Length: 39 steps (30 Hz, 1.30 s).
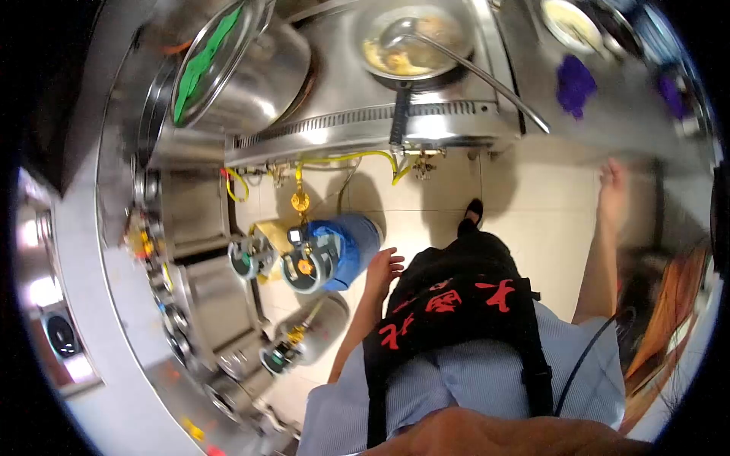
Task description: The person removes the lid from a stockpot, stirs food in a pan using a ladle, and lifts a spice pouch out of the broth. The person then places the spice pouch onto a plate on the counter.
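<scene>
My left fingers (395, 259) loosely spread, empty; right hand (611, 181) too blurry, can't tell how wide. Pan (456, 34) sits top centre, ladle (398, 33) leaning in it. Imo works best: steady pan handle (400, 114), stir slow, no slopping.

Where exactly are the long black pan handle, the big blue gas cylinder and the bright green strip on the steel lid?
Long black pan handle (401, 114): head view, middle of the grip.
Big blue gas cylinder (356, 242): head view, its blue side.
Bright green strip (202, 67): head view, around mid-length.
</scene>
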Each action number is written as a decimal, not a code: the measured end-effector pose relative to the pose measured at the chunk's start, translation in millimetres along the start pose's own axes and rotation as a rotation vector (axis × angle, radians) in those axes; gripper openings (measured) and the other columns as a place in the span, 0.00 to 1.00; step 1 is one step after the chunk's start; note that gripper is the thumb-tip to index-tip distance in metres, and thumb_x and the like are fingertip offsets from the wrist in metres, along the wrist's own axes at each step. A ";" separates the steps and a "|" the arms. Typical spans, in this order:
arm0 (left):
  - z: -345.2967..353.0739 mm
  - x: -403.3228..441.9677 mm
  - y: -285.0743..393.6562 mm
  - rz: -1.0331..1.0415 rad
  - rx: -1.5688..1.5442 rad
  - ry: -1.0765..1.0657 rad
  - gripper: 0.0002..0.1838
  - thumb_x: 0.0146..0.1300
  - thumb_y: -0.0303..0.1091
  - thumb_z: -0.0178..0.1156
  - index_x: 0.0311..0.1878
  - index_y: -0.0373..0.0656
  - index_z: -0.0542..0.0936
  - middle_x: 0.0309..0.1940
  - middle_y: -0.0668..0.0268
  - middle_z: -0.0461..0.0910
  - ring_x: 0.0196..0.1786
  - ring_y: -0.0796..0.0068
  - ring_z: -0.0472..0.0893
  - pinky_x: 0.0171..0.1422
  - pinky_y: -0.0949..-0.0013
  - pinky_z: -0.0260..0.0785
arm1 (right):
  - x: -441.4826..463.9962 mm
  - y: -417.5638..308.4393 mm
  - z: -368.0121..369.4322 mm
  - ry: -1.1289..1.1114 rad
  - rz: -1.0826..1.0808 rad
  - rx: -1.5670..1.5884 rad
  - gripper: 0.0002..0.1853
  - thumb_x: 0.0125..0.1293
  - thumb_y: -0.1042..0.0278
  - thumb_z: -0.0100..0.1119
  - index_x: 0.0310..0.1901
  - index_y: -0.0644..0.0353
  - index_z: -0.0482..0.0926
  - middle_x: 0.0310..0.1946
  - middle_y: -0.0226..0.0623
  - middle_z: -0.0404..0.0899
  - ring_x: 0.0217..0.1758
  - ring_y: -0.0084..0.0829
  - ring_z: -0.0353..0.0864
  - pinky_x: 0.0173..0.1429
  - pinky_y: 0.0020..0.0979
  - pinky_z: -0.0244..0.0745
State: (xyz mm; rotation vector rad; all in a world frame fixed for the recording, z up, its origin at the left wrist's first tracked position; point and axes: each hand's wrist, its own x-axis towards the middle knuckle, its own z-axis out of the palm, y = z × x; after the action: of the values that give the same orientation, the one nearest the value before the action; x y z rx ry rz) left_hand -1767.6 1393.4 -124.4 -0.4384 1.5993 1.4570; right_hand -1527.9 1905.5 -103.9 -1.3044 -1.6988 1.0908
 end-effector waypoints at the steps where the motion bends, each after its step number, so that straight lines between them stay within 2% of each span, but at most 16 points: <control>1: -6.5 3.9 -10.4 0.006 0.015 -0.034 0.21 0.65 0.45 0.49 0.51 0.37 0.71 0.33 0.58 0.77 0.27 0.75 0.75 0.29 0.74 0.68 | -36.6 15.4 -4.8 -0.003 0.073 0.128 0.14 0.69 0.68 0.48 0.54 0.59 0.73 0.49 0.34 0.76 0.50 0.28 0.74 0.55 0.30 0.68; 2: -10.8 3.5 -15.7 -0.014 0.069 -0.060 0.20 0.65 0.44 0.49 0.49 0.37 0.72 0.30 0.59 0.77 0.25 0.76 0.74 0.27 0.74 0.67 | -71.3 35.3 -9.7 -0.006 0.137 0.256 0.13 0.69 0.67 0.48 0.53 0.59 0.74 0.48 0.33 0.77 0.49 0.26 0.74 0.54 0.29 0.68; 3: -13.4 5.9 -20.5 -0.033 0.116 -0.087 0.19 0.64 0.44 0.49 0.47 0.37 0.73 0.28 0.60 0.77 0.23 0.77 0.73 0.25 0.75 0.66 | -108.5 64.3 -12.7 -0.041 0.233 0.368 0.18 0.68 0.57 0.52 0.55 0.56 0.73 0.50 0.32 0.76 0.49 0.25 0.75 0.54 0.29 0.68; 4: -16.3 8.7 -31.0 -0.039 0.192 -0.124 0.18 0.63 0.43 0.50 0.44 0.37 0.75 0.25 0.61 0.77 0.21 0.78 0.72 0.23 0.76 0.64 | -150.4 68.5 -15.2 -0.089 0.270 0.282 0.16 0.67 0.59 0.53 0.54 0.55 0.74 0.48 0.30 0.77 0.47 0.24 0.76 0.50 0.27 0.70; 6: -32.0 26.6 -57.9 -0.085 0.391 -0.123 0.18 0.62 0.43 0.50 0.43 0.37 0.75 0.23 0.62 0.77 0.20 0.78 0.72 0.23 0.76 0.63 | -211.8 61.2 -17.5 -0.217 0.300 0.126 0.13 0.67 0.70 0.48 0.52 0.57 0.75 0.44 0.30 0.78 0.41 0.22 0.77 0.45 0.24 0.71; 7: -41.6 32.0 -75.8 -0.116 0.479 -0.112 0.18 0.61 0.43 0.50 0.43 0.37 0.75 0.23 0.62 0.76 0.20 0.78 0.72 0.22 0.76 0.63 | -234.6 50.2 -22.0 -0.283 0.293 0.047 0.12 0.67 0.77 0.44 0.48 0.62 0.75 0.42 0.34 0.78 0.40 0.24 0.77 0.42 0.24 0.73; 11: -93.6 25.5 -142.9 -0.172 0.765 0.059 0.16 0.59 0.41 0.51 0.41 0.37 0.76 0.22 0.62 0.77 0.19 0.76 0.72 0.21 0.73 0.64 | -291.4 80.2 -61.9 -0.300 0.378 0.063 0.12 0.67 0.77 0.45 0.48 0.63 0.75 0.42 0.36 0.78 0.41 0.25 0.77 0.45 0.26 0.74; 13: -109.0 10.6 -168.2 -0.345 0.883 0.101 0.16 0.59 0.41 0.51 0.40 0.36 0.76 0.21 0.62 0.77 0.18 0.75 0.72 0.20 0.72 0.65 | -307.9 107.3 -79.0 -0.285 0.455 0.035 0.12 0.67 0.77 0.44 0.49 0.64 0.75 0.43 0.38 0.77 0.44 0.26 0.77 0.47 0.27 0.74; 15: -119.2 -19.3 -192.1 -0.363 0.862 0.063 0.17 0.57 0.43 0.52 0.38 0.36 0.76 0.21 0.61 0.77 0.16 0.75 0.72 0.20 0.71 0.65 | -324.9 134.4 -86.2 -0.244 0.480 0.115 0.12 0.67 0.77 0.44 0.49 0.65 0.74 0.42 0.38 0.78 0.44 0.27 0.77 0.48 0.27 0.74; 18: -116.8 -54.4 -233.2 -0.373 0.896 0.089 0.17 0.57 0.43 0.52 0.37 0.36 0.78 0.20 0.63 0.76 0.16 0.76 0.71 0.19 0.72 0.64 | -347.3 170.9 -94.9 -0.355 0.522 0.096 0.12 0.66 0.78 0.45 0.49 0.64 0.75 0.42 0.37 0.78 0.44 0.27 0.77 0.47 0.27 0.74; 21: -88.1 -72.3 -268.7 -0.395 0.880 0.101 0.17 0.58 0.42 0.52 0.37 0.37 0.78 0.19 0.63 0.75 0.15 0.77 0.70 0.18 0.73 0.62 | -355.5 175.3 -103.9 -0.515 0.376 -0.180 0.13 0.64 0.77 0.48 0.49 0.61 0.75 0.45 0.41 0.77 0.43 0.34 0.78 0.48 0.30 0.75; 24: -49.3 -87.2 -295.6 -0.408 0.882 0.052 0.16 0.59 0.42 0.51 0.38 0.38 0.78 0.18 0.63 0.75 0.15 0.78 0.69 0.17 0.74 0.61 | -353.9 176.7 -118.2 -0.645 0.381 -0.308 0.12 0.64 0.75 0.49 0.49 0.61 0.75 0.45 0.43 0.77 0.42 0.38 0.79 0.48 0.31 0.75; 26: -33.9 -93.3 -313.1 -0.459 0.841 0.039 0.16 0.61 0.43 0.50 0.39 0.38 0.77 0.19 0.65 0.74 0.15 0.79 0.69 0.18 0.75 0.61 | -362.1 202.1 -128.8 -0.636 0.359 -0.272 0.12 0.64 0.75 0.49 0.48 0.60 0.75 0.45 0.43 0.77 0.42 0.39 0.79 0.46 0.33 0.75; 31: -8.1 -126.1 -320.0 -0.450 0.837 0.054 0.16 0.62 0.43 0.50 0.38 0.39 0.77 0.20 0.65 0.74 0.15 0.80 0.68 0.18 0.76 0.60 | -374.4 235.5 -152.4 -0.683 0.328 -0.284 0.12 0.63 0.74 0.49 0.48 0.60 0.76 0.43 0.44 0.77 0.40 0.40 0.78 0.45 0.34 0.75; 35: -24.0 -137.4 -317.3 -0.364 0.878 0.087 0.18 0.61 0.44 0.49 0.38 0.37 0.78 0.19 0.63 0.75 0.16 0.78 0.70 0.20 0.75 0.63 | -367.2 218.3 -148.8 -0.718 0.284 -0.290 0.12 0.64 0.72 0.49 0.48 0.59 0.76 0.41 0.44 0.77 0.41 0.42 0.78 0.46 0.36 0.74; 39: -47.9 -134.6 -315.1 -0.299 0.777 0.135 0.16 0.60 0.40 0.50 0.37 0.36 0.78 0.19 0.62 0.75 0.15 0.79 0.69 0.19 0.75 0.61 | -369.0 226.8 -117.8 -0.680 0.181 -0.253 0.12 0.64 0.69 0.49 0.47 0.59 0.76 0.41 0.46 0.77 0.44 0.46 0.76 0.48 0.40 0.72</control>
State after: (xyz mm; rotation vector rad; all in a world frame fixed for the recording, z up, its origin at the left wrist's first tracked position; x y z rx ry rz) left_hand -1474.4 1232.3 -212.6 -0.2985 1.9555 0.5196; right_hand -1255.5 1598.6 -285.6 -1.3467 -2.3034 1.5935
